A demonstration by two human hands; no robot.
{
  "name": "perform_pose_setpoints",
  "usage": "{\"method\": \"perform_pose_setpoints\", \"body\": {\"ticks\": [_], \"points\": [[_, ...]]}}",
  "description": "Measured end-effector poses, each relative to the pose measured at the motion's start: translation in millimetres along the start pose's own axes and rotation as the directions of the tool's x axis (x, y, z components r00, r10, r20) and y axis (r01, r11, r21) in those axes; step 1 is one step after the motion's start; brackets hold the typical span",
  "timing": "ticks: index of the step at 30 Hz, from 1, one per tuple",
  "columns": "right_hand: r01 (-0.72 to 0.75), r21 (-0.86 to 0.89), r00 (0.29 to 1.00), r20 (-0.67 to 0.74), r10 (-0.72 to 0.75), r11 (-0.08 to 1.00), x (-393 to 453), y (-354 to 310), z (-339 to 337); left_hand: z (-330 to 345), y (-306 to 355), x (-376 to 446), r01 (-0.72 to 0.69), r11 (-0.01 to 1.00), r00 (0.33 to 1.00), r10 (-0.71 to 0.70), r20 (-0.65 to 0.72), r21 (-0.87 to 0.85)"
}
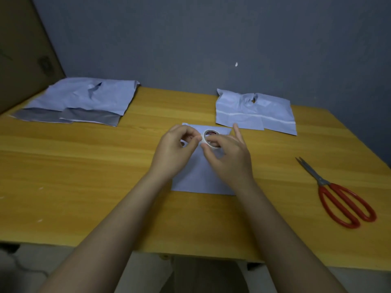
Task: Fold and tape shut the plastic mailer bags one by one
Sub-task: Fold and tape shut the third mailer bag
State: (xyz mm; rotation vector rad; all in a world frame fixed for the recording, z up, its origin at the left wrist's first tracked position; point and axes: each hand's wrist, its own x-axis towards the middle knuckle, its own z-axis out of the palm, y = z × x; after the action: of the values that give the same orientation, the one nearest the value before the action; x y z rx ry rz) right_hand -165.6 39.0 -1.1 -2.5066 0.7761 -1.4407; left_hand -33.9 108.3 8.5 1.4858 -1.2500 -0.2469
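Note:
A folded pale blue mailer bag [196, 178] lies flat in the middle of the wooden table [84, 176]. Above it my right hand [230, 157] holds a small white roll of tape [208, 139] between thumb and fingers. My left hand [175, 149] pinches at the roll's left edge with thumb and forefinger; whether a tape end is lifted I cannot tell. A pile of unfolded mailer bags [84, 100], grey insides showing, lies at the back left. At the back right lie folded bags [254, 113] with a white tape strip across them.
Red-handled scissors [338, 195] lie on the table's right side, blades pointing away from me. A brown cardboard sheet [21, 49] leans at the far left against the grey wall [211, 39]. The table's front edge runs just below my forearms.

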Motion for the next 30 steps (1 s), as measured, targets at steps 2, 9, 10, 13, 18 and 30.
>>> {"method": "perform_pose_setpoints", "body": {"ticks": [2,9,10,13,18,30], "points": [[-0.035,0.004,0.999,0.016,0.035,0.999,-1,-1,6,-2,-7,1,0.041,0.998,0.999,-0.040,0.028,-0.037],[-0.182,-0.032,0.980,0.081,0.184,0.983,-7,2,26,3,-27,8,0.037,0.999,0.992,-0.032,0.121,-0.040],[-0.195,-0.030,0.976,0.094,0.197,0.980,-8,4,27,3,-30,7,0.037,0.999,0.992,-0.032,0.120,-0.039],[-0.194,-0.025,0.972,0.132,0.195,0.981,-11,7,29,4,-37,4,0.033,0.999,0.993,-0.029,0.115,-0.038],[-0.147,-0.063,0.982,0.108,0.153,0.987,-11,6,33,2,-41,3,0.009,1.000,0.992,-0.005,0.123,-0.030],[-0.208,-0.030,0.966,0.149,0.210,0.978,-6,3,30,6,-39,3,-0.109,0.994,0.988,0.106,0.116,0.016]]}}
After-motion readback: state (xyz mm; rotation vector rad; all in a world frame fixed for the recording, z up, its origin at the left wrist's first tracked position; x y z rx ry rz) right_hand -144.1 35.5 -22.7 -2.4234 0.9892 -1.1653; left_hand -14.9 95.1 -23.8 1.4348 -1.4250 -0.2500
